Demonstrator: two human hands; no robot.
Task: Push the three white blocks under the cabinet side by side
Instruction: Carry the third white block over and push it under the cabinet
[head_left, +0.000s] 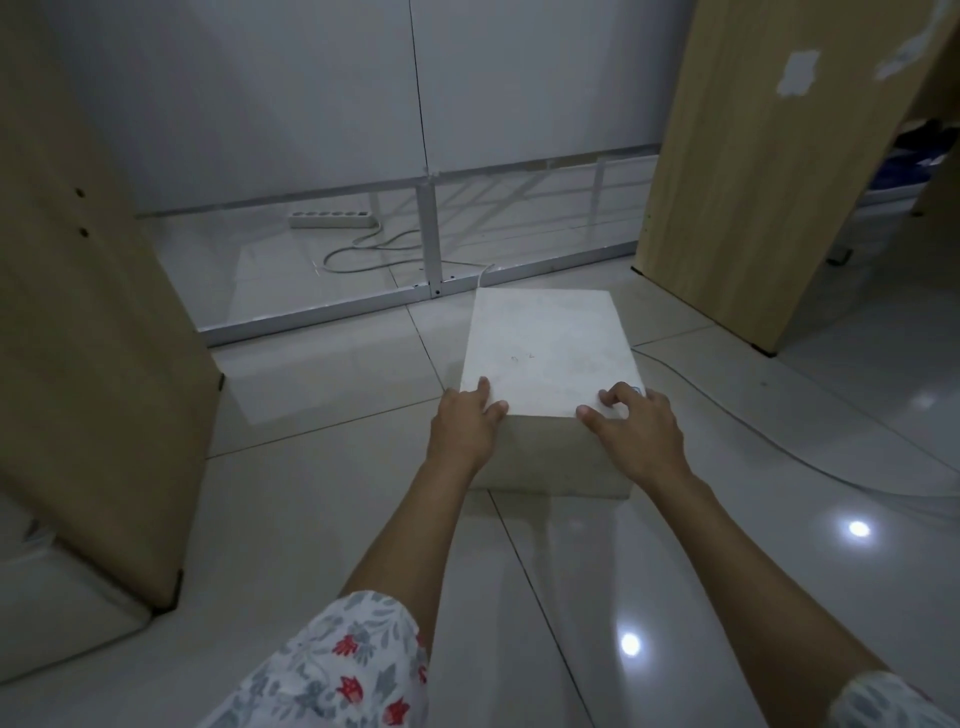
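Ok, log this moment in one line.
phase: pushing | object: white block on floor | left hand: gripping near edge | right hand: gripping near edge | other blocks: unseen

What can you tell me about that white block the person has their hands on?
The white block is a plain box shape with a flat, matte, slightly scuffed top carrying a few faint marks near its middle. What it is made of cannot be told. It lies flat on the glossy tiled floor, between two wooden panels. The left hand and right hand rest on its near edge, fingers curled over onto the top. A thin cable runs past its right side.
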